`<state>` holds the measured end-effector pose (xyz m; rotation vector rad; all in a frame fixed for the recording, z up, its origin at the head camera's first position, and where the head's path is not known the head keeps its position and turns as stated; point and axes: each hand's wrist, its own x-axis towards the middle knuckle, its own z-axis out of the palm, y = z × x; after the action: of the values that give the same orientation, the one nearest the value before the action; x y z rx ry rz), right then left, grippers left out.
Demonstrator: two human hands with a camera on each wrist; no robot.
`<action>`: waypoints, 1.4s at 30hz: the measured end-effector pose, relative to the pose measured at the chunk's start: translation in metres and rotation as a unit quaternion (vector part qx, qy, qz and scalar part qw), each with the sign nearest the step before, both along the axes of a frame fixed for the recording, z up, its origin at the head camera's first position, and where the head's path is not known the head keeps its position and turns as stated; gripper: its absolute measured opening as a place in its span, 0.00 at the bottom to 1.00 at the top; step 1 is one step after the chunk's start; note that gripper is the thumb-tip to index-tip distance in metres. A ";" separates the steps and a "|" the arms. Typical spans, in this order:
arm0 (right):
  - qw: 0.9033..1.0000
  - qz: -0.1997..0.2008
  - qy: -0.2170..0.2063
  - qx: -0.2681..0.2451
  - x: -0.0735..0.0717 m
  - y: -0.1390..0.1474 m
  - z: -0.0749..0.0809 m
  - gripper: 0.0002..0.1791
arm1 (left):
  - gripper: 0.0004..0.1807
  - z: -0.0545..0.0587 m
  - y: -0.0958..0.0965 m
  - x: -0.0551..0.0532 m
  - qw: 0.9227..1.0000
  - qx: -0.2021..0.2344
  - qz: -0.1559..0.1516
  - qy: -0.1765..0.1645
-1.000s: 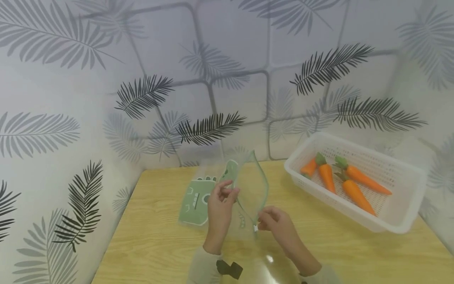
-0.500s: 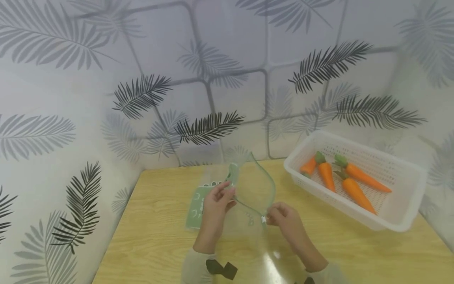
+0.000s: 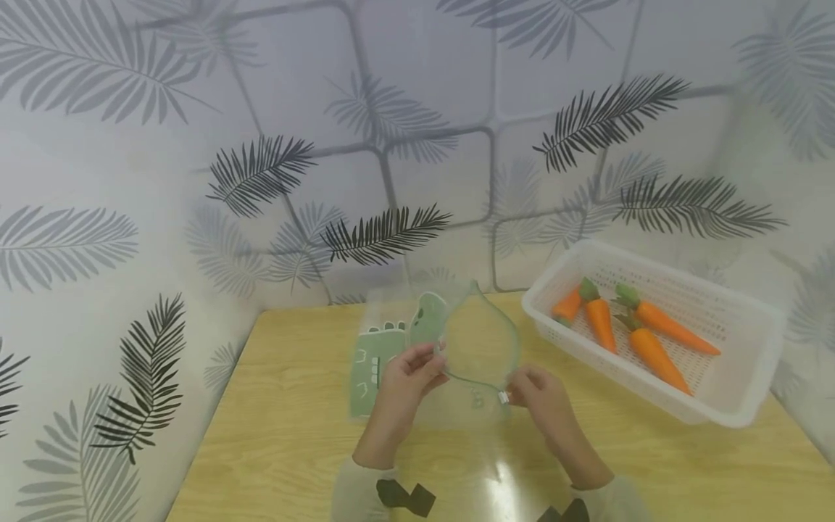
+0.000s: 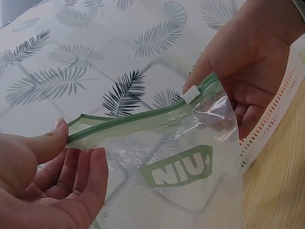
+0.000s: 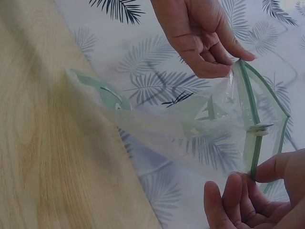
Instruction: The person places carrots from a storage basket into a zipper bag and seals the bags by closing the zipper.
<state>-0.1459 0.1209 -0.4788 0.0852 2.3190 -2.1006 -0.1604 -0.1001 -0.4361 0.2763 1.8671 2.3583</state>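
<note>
Both hands hold a clear zip bag (image 3: 427, 326) with green cartoon print and a green zip edge, its mouth spread into a loop in the head view. My left hand (image 3: 411, 373) pinches one side of the mouth; in the left wrist view, thumb and fingers grip the green zip edge (image 4: 128, 120). My right hand (image 3: 540, 391) pinches the edge by the white zip slider (image 4: 192, 94). A green NIU+ label (image 4: 177, 167) shows on the bag. In the right wrist view, the right hand (image 5: 257, 195) is low right, with the left hand (image 5: 202, 40) above.
A white plastic basket (image 3: 626, 380) with holes in its sides stands at the right, several orange carrots (image 3: 659, 359) inside. Beneath everything is a wood-grain table (image 3: 274, 449). A wall (image 3: 417, 72) with leaf patterns rises behind its far edge.
The right hand has moved to the right with the slider, and the bag's mouth is spread wider. The left hand went slightly left, then back right. Basket and carrots have stayed put.
</note>
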 end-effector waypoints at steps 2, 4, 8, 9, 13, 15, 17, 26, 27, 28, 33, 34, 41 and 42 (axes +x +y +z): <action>1.000 0.002 -0.001 -0.001 0.001 0.000 0.001 0.14 | 0.19 -0.001 0.000 0.000 1.000 -0.001 -0.007 0.005; 1.000 0.009 -0.002 -0.004 0.001 -0.001 0.003 0.14 | 0.20 -0.002 0.000 0.000 1.000 0.002 -0.009 0.005; 1.000 0.026 -0.010 -0.013 0.002 -0.004 0.007 0.14 | 0.18 -0.005 0.000 -0.001 1.000 0.009 -0.001 -0.001; 0.999 0.034 -0.009 -0.011 0.003 -0.004 0.008 0.14 | 0.18 -0.005 0.000 -0.001 1.000 0.009 0.003 -0.002; 0.998 0.069 -0.006 0.004 0.004 -0.004 0.010 0.16 | 0.16 -0.006 0.000 0.001 1.000 0.005 0.027 -0.003; 0.995 0.099 0.004 0.014 0.004 -0.003 0.009 0.17 | 0.16 -0.006 -0.001 0.001 0.999 0.001 0.041 -0.003; 0.990 0.136 0.022 0.025 0.003 -0.002 0.009 0.18 | 0.17 -0.006 -0.001 0.001 0.999 -0.001 0.048 -0.001; 0.965 0.223 0.075 0.113 -0.007 0.035 0.011 0.22 | 0.17 -0.005 -0.003 0.001 0.999 -0.009 0.049 0.016; 0.962 0.219 0.085 0.137 -0.009 0.043 0.014 0.21 | 0.17 -0.004 -0.003 0.001 0.999 -0.010 0.050 0.015; 0.961 0.209 0.091 0.158 -0.011 0.051 0.018 0.20 | 0.17 -0.004 -0.004 0.001 0.999 -0.011 0.050 0.016; 0.950 0.164 0.122 0.235 -0.019 0.094 0.049 0.17 | 0.17 -0.002 -0.007 0.001 0.998 -0.018 0.052 0.012; 0.949 0.155 0.119 0.249 -0.021 0.102 0.055 0.17 | 0.18 -0.001 -0.007 0.001 0.998 -0.019 0.053 0.015; 0.924 0.140 0.068 0.348 -0.048 0.167 0.089 0.28 | 0.21 0.005 -0.009 0.004 0.998 -0.028 0.048 0.024; 0.923 0.138 0.059 0.354 -0.052 0.174 0.092 0.29 | 0.21 0.005 -0.010 0.005 0.998 -0.030 0.048 0.025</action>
<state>-0.1982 0.2953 -0.3872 -0.3506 2.8282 -1.0952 -0.1559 -0.1100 -0.4310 0.2458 2.0139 2.3713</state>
